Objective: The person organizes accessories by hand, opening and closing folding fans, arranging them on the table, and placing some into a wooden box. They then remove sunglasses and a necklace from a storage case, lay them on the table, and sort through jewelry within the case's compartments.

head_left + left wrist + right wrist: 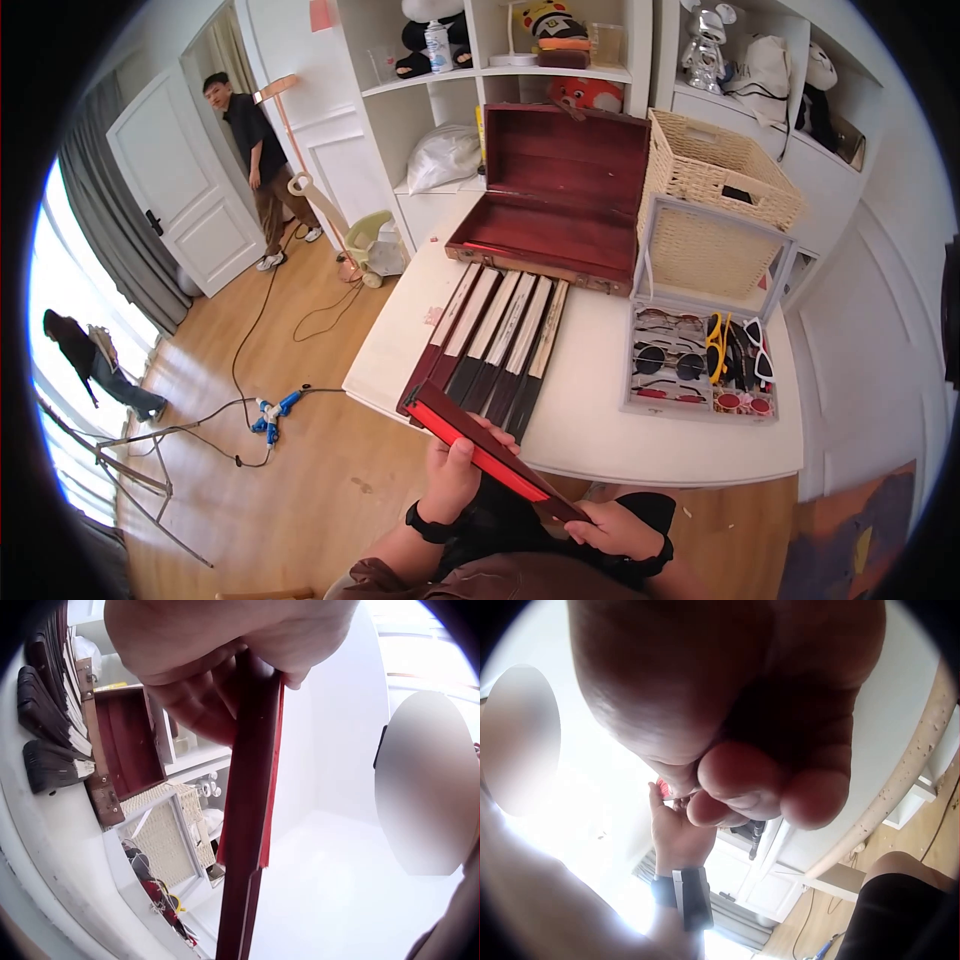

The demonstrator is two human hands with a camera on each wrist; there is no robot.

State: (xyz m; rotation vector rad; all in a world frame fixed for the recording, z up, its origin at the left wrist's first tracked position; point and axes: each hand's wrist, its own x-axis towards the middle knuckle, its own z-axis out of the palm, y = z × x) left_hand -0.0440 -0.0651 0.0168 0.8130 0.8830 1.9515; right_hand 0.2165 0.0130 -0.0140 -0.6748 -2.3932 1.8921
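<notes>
A large closed folding fan [490, 460], with dark red sticks and a bright red leaf, slants across in front of my body at the table's front edge. My left hand [455, 480] grips it by the leaf part, thumb on the near side and fingers round the far side. My right hand [620, 530] pinches its narrow lower end. In the left wrist view the fan [251, 787] hangs below the left hand [225, 645]. Several more closed folding fans [495, 330], dark sticks with pale leaves, lie side by side on the table [590, 400].
Behind the fans stands an open dark red case [560, 165]. To the right are a glasses box [690, 385] holding several pairs of glasses and a woven basket [720, 165]. Shelves line the back wall. Cables [250, 385] cross the floor; two people stand at the left.
</notes>
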